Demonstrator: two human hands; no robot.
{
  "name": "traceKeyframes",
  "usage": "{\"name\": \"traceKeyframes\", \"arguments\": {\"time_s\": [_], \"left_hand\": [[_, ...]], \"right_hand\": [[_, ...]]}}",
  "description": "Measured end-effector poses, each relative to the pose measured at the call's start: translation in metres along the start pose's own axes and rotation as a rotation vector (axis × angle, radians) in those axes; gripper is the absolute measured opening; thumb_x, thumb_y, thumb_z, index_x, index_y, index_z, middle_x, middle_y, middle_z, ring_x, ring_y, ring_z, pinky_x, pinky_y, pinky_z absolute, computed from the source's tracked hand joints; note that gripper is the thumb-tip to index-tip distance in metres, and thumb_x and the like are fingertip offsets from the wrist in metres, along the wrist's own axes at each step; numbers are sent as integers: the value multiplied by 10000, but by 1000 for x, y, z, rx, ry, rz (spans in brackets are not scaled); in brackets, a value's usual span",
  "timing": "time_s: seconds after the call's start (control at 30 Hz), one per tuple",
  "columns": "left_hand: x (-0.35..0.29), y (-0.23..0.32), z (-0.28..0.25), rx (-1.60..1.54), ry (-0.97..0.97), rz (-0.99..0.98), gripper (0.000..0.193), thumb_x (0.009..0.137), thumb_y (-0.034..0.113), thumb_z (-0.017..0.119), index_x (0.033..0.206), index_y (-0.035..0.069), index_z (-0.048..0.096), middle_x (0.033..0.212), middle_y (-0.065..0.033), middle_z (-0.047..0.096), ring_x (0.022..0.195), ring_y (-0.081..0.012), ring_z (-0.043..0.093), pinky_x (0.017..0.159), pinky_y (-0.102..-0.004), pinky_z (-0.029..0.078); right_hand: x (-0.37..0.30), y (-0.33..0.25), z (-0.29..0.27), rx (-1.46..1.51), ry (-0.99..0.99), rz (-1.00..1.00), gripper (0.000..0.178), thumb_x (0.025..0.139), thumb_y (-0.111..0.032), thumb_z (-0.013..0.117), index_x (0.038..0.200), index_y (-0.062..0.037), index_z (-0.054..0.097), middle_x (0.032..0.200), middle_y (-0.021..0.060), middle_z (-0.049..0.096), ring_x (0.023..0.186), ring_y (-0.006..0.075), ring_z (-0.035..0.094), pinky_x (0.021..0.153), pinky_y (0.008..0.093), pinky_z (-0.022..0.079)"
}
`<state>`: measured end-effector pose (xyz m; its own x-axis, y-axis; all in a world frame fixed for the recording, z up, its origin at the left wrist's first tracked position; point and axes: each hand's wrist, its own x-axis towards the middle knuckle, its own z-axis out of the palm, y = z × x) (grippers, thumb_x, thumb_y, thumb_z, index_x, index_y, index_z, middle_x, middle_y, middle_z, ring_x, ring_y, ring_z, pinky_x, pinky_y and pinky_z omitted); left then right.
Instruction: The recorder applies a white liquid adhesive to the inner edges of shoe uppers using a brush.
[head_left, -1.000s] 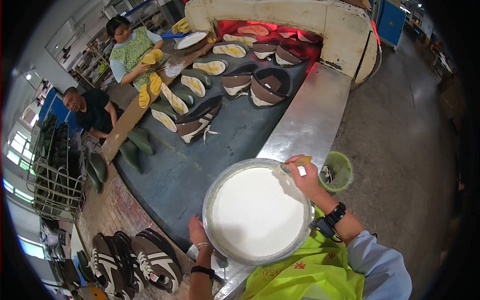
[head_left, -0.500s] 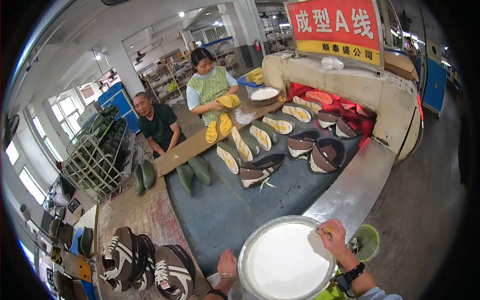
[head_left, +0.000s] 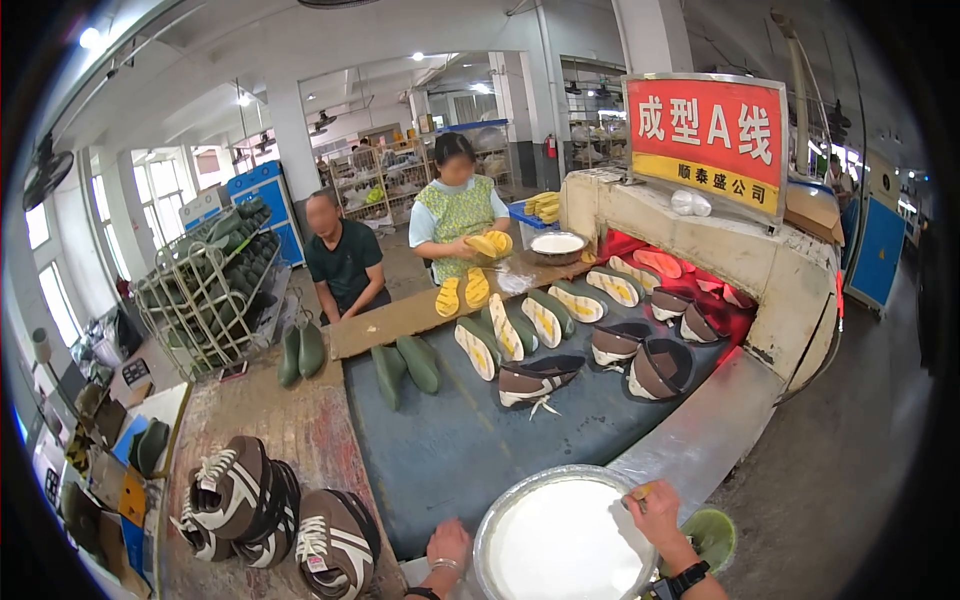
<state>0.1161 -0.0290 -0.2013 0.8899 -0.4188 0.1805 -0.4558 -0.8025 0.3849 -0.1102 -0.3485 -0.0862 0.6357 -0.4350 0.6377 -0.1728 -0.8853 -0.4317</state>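
Note:
A wide metal basin (head_left: pixel 500 508) of white liquid stands at the near edge of the belt. At its right rim, my right hand (head_left: pixel 655 515) is closed round a small yellowish handle (head_left: pixel 640 491); the end of this tool cannot be made out. My left hand (head_left: pixel 449 541) rests beside the basin's left side, fingers lying on the belt's near edge, with nothing visible in it. On the dark belt (head_left: pixel 450 460) ahead lie brown shoe uppers (head_left: pixel 540 380), pale soles with yellow patches (head_left: pixel 475 350) and green shoe lasts (head_left: pixel 390 375).
Brown sneakers (head_left: pixel 335 545) are stacked on the worn board (head_left: pixel 270 420) at left. A heating tunnel (head_left: pixel 690 225) glows red at the belt's far right. Across the belt, one person holds yellow soles (head_left: pixel 490 243); another sits beside a rack of lasts (head_left: pixel 205 290). A green bin (head_left: pixel 712 535) stands at right.
My view has shifted, so the scene sits lower and mostly further right. My right hand stays by the basin's right rim with the handle. My left hand remains beside the basin.

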Motion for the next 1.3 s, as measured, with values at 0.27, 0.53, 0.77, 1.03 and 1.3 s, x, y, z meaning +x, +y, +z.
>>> {"name": "traceKeyframes", "arguments": {"time_s": [0.27, 0.53, 0.77, 1.03, 1.3], "left_hand": [[1, -12, 13, -26, 96, 51, 241, 849, 231, 507, 980, 85, 647, 1175, -55, 608, 1127, -217, 533, 922, -386, 444], [-2, -8, 6, -17, 137, 87, 230, 841, 207, 508, 983, 86, 642, 1154, -52, 610, 1093, -220, 548, 908, -372, 448], [-3, -8, 5, -31, 133, 82, 238, 836, 203, 508, 989, 75, 638, 1159, -60, 606, 1108, -227, 539, 907, -371, 444], [-5, -4, -2, -30, 105, 94, 244, 829, 198, 514, 1011, 85, 632, 1173, -62, 600, 1113, -231, 536, 903, -376, 445], [-4, -10, -2, -36, 29, 48, 287, 824, 227, 524, 1057, 84, 611, 1229, -54, 565, 1172, -210, 500, 940, -389, 429]], "right_hand": [[7, -12, 7, -56, 44, -64, 222, 708, -145, 723, 834, -40, 574, 808, 107, 586, 747, 317, 555, 639, 417, 445], [-1, -2, 13, -98, -6, -31, 181, 729, -153, 709, 808, -45, 588, 782, 116, 568, 740, 326, 535, 636, 424, 431], [1, -5, 12, -63, -17, -22, 158, 736, -128, 699, 825, -52, 593, 766, 123, 556, 729, 329, 530, 643, 423, 417], [1, -5, 7, 89, -12, -8, 128, 750, -83, 679, 824, -47, 581, 778, 124, 585, 726, 330, 553, 640, 413, 430], [-3, -8, 8, 125, -34, 75, 121, 754, -63, 663, 822, -40, 566, 775, 105, 613, 664, 314, 572, 597, 396, 440]]}}
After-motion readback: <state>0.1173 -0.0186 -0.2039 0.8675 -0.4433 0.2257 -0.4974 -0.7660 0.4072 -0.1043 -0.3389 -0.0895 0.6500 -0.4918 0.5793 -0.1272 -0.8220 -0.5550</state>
